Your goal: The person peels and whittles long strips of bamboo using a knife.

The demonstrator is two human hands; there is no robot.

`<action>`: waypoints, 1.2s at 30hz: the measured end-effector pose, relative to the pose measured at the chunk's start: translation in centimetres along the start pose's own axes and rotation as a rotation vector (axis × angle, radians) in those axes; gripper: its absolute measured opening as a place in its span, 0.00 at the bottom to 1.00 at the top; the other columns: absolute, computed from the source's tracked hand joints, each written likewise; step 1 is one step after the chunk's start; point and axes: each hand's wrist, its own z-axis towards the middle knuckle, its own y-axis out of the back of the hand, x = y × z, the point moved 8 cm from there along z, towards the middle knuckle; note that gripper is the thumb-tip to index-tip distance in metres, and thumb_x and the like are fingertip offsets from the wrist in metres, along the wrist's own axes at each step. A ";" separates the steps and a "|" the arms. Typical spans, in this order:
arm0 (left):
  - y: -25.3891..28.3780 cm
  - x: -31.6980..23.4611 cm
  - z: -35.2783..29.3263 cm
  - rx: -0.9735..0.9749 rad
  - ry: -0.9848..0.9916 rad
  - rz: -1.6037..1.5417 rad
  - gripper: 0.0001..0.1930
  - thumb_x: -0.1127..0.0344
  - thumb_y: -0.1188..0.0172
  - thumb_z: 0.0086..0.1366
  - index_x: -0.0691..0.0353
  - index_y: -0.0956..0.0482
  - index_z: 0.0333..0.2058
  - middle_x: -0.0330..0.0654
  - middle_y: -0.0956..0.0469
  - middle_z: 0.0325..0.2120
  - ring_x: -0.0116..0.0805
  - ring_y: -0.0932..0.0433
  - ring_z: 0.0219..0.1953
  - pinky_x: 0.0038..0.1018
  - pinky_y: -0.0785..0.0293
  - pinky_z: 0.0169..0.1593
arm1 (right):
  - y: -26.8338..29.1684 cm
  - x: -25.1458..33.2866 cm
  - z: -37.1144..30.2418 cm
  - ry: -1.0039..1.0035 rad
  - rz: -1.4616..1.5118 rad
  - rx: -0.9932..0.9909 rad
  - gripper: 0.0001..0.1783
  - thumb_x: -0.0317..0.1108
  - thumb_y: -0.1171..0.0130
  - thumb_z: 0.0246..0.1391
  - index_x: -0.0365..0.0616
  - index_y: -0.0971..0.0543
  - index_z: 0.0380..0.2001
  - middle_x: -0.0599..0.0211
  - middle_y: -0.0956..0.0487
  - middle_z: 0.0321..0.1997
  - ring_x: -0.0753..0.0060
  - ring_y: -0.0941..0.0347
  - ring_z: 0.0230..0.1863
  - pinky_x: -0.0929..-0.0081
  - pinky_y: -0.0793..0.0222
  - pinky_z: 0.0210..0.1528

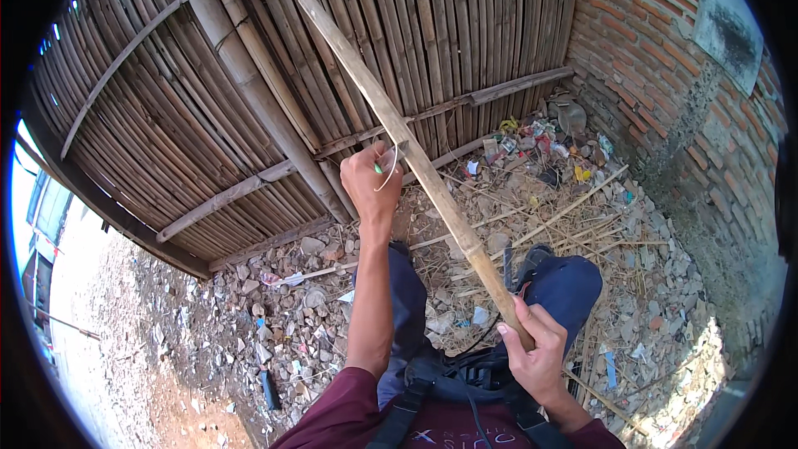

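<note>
A long, pale bamboo pole (432,179) slants across the view from the upper left down toward my lap. My right hand (539,351) is closed around its lower end, just above my right thigh. Against the middle of the pole, my left hand (371,181) is closed on a small knife (401,150). Only a short dark piece of blade and a bit of green show; the fingers hide the rest. A thin, curled bamboo shaving (394,171) hangs beside the left fingers.
A bamboo-slat wall (465,25) rises in front, with a thick bamboo post (249,75). At the right stands a brick wall (640,58). Stones, bamboo strips (573,208) and litter (540,137) cover the ground around my bent knees.
</note>
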 end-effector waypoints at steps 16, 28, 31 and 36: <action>-2.2 17.1 1.4 0.193 0.741 -0.432 0.21 0.78 0.40 0.56 0.54 0.46 0.16 0.27 0.46 0.16 0.19 0.48 0.23 0.27 0.50 0.27 | 2.0 -5.5 -2.7 -0.220 0.110 0.260 0.25 0.26 0.35 0.62 0.30 0.20 0.62 0.62 0.22 0.30 0.75 0.29 0.25 0.76 0.33 0.30; -5.8 -0.2 -8.2 0.778 1.059 -1.094 0.22 0.46 0.48 0.82 0.62 0.22 0.44 0.26 0.46 0.14 0.19 0.51 0.17 0.25 0.57 0.23 | -0.4 -9.1 -1.3 -0.574 0.691 0.466 0.25 0.35 0.55 0.77 0.30 0.28 0.68 0.72 0.28 0.28 0.85 0.39 0.22 0.83 0.40 0.24; -5.3 0.0 -8.2 0.701 0.951 -1.213 0.21 0.47 0.49 0.83 0.61 0.22 0.40 0.26 0.46 0.14 0.19 0.51 0.17 0.25 0.57 0.23 | -0.9 -8.8 -0.9 -0.585 0.755 0.515 0.26 0.35 0.57 0.76 0.28 0.28 0.67 0.68 0.26 0.28 0.82 0.37 0.22 0.82 0.37 0.25; -4.0 -2.2 -7.4 0.695 0.825 -1.198 0.21 0.50 0.47 0.83 0.58 0.25 0.31 0.25 0.44 0.15 0.17 0.49 0.18 0.24 0.54 0.24 | -0.6 -10.9 -0.9 -0.572 0.790 0.581 0.25 0.36 0.57 0.74 0.28 0.27 0.64 0.62 0.22 0.30 0.78 0.33 0.23 0.79 0.33 0.28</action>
